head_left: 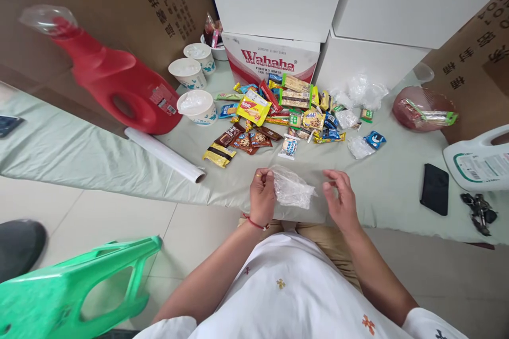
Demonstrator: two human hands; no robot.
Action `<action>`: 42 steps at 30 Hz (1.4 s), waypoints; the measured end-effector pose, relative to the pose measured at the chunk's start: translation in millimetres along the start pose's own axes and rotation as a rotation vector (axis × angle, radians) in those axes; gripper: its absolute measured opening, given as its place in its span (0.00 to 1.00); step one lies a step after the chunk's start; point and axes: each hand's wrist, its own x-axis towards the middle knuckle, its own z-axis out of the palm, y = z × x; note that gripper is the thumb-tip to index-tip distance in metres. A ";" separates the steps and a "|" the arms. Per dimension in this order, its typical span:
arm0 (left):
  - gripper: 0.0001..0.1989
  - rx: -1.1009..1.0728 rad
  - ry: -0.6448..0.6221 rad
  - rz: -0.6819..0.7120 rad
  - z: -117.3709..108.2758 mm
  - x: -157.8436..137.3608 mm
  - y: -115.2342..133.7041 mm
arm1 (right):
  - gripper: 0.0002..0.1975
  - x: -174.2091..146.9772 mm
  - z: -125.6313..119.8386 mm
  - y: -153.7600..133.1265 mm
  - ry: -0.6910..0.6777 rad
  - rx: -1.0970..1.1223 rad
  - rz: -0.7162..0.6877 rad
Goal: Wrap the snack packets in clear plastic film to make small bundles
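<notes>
- The left hand pinches a crumpled clear plastic bag by its left edge, fingers closed on the film; nothing can be made out inside the bag
- The right hand hovers just right of the bag, fingers loosely curled and part open, holding nothing; whether a fingertip touches the film cannot be told
- Both hands sit at the near edge of the bench, which is draped in pale green cloth
- Just beyond the hands lies a heap of snack packets; chocolate bars, biscuit packs and wafers, loose on the cloth
- Beyond and left of the left hand stand three paper cups; each holds crumpled clear film
- A white roll lies left of the left hand, beside a red jug on its side
- Far right of the right hand, a reddish bowl holds a green-edged packet; nearer lie a black phone and keys
- A Wahaha carton stands behind the heap
</notes>
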 end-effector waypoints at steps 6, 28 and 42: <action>0.19 0.093 -0.277 -0.061 -0.4 -2.3 11.1 | 0.21 12.5 13.3 -11.4 -0.297 0.214 0.186; 0.22 -0.234 -0.320 -0.276 0.9 -20.4 4.5 | 0.24 13.8 9.9 -12.3 0.295 0.620 0.446; 0.29 -0.295 -0.511 -0.643 -19.0 -4.7 24.8 | 0.24 8.8 -20.5 1.2 -0.004 0.567 0.537</action>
